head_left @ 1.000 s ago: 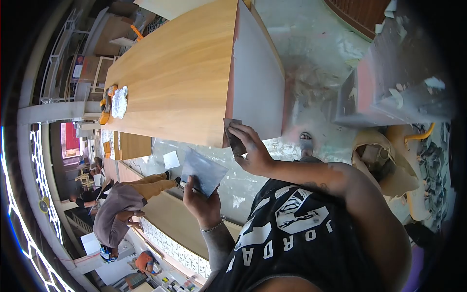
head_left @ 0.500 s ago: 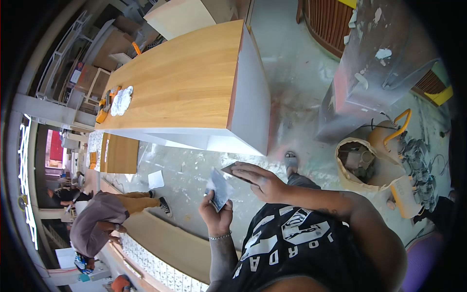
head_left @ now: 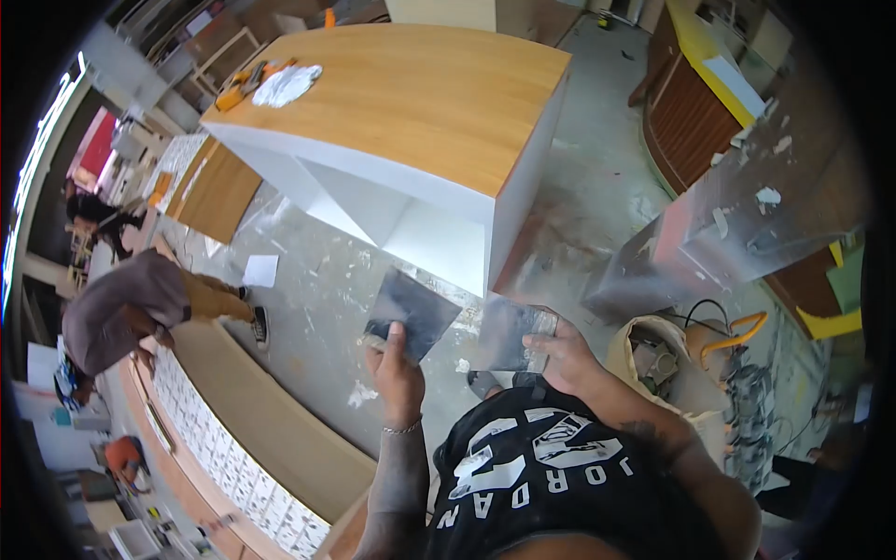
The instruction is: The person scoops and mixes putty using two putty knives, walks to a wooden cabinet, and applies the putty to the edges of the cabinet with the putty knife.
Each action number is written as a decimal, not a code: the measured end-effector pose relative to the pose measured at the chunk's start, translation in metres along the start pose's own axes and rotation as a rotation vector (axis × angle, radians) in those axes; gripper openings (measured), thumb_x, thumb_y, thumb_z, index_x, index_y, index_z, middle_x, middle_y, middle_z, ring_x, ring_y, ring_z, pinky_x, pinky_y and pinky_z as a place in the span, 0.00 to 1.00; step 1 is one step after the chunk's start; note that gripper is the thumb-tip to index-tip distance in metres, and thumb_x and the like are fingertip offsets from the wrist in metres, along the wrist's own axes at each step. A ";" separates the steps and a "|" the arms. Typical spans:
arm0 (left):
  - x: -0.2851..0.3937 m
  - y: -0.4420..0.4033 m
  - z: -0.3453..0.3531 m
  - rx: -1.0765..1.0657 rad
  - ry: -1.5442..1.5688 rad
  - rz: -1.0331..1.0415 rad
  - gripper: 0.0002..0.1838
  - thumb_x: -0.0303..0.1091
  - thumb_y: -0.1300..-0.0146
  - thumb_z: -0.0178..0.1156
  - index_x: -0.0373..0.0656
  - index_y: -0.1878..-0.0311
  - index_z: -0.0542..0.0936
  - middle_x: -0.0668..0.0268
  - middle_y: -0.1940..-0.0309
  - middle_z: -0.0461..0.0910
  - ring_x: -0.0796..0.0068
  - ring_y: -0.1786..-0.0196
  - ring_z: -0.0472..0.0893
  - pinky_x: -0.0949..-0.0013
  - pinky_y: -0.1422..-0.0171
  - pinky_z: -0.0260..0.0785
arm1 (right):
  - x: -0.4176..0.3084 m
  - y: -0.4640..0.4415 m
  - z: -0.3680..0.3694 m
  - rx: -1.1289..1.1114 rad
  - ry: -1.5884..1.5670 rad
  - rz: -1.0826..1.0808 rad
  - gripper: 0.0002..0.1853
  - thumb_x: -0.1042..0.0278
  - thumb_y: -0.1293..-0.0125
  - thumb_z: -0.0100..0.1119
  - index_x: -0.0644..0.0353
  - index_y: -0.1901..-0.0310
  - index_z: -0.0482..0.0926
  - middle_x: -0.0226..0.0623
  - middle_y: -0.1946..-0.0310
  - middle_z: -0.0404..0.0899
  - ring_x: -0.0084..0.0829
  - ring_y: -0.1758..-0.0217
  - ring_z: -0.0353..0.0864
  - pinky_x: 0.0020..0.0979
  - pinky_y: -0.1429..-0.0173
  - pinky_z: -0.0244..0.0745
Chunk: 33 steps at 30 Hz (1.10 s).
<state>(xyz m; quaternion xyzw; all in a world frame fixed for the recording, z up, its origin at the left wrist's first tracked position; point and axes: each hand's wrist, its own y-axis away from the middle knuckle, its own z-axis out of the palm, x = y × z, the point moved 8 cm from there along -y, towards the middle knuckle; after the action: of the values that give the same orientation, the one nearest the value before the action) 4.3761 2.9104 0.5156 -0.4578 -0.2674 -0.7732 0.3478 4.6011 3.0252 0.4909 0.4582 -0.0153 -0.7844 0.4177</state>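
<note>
My left hand (head_left: 399, 364), a bracelet on its wrist, grips a dark, flat, square sheet (head_left: 415, 313) with the thumb on top. Beside it to the right, my right hand (head_left: 567, 357) holds a second flat, greyish piece (head_left: 504, 333) with smears on its face. The two pieces are held close together in front of my chest, with a narrow gap between them. Just beyond them stands a white cabinet (head_left: 373, 159) with an open compartment and a wood-grain top (head_left: 420, 84). A crumpled white cloth (head_left: 286, 86) and an orange tool (head_left: 240, 86) lie on that top.
A person (head_left: 126, 308) bends over a long bench (head_left: 224, 448) at the left. On the right are a grey-pink block (head_left: 691, 247), an open sack (head_left: 667, 359) and a slatted counter (head_left: 691, 121). White paper (head_left: 261, 271) lies on the stained floor.
My right hand has moved from the cabinet's edge down beside my left hand, its piece now turned face-up. The view has rotated and shifted, showing more of the cabinet's open front.
</note>
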 end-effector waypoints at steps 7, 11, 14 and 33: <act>0.004 0.020 0.034 -0.141 -0.102 0.011 0.17 0.35 0.28 0.56 0.31 0.45 0.75 0.66 0.56 0.79 0.79 0.55 0.75 0.73 0.49 0.69 | 0.010 0.001 0.024 -0.018 -0.181 0.077 0.20 0.85 0.37 0.53 0.66 0.43 0.74 0.37 0.52 0.80 0.30 0.51 0.81 0.34 0.43 0.76; 0.012 0.028 0.060 -0.611 -0.568 -0.244 0.14 0.38 0.27 0.55 0.35 0.58 0.78 0.68 0.64 0.79 0.78 0.59 0.75 0.71 0.53 0.68 | -0.010 0.004 0.022 0.014 0.117 -0.049 0.23 0.85 0.36 0.52 0.65 0.38 0.70 0.39 0.46 0.77 0.32 0.43 0.78 0.37 0.37 0.74; -0.035 0.047 0.045 -0.981 -0.915 -0.399 0.19 0.41 0.25 0.52 0.32 0.51 0.78 0.68 0.61 0.80 0.80 0.59 0.76 0.72 0.53 0.70 | -0.072 0.030 0.053 0.015 0.518 -0.257 0.21 0.84 0.35 0.52 0.65 0.40 0.74 0.40 0.46 0.78 0.32 0.44 0.79 0.36 0.37 0.74; -0.074 0.014 0.104 -0.167 0.469 -0.759 0.18 0.34 0.34 0.58 0.38 0.43 0.75 0.59 0.53 0.83 0.64 0.54 0.85 0.61 0.51 0.80 | -0.055 -0.047 -0.017 -0.335 -0.312 0.397 0.18 0.66 0.29 0.55 0.63 0.41 0.73 0.36 0.51 0.82 0.26 0.53 0.83 0.32 0.46 0.78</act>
<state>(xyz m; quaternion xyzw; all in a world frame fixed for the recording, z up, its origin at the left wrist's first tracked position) 4.4663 2.9999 0.4964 -0.1665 -0.2668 -0.9478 0.0529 4.5961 3.0989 0.5011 0.2450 -0.0388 -0.7399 0.6254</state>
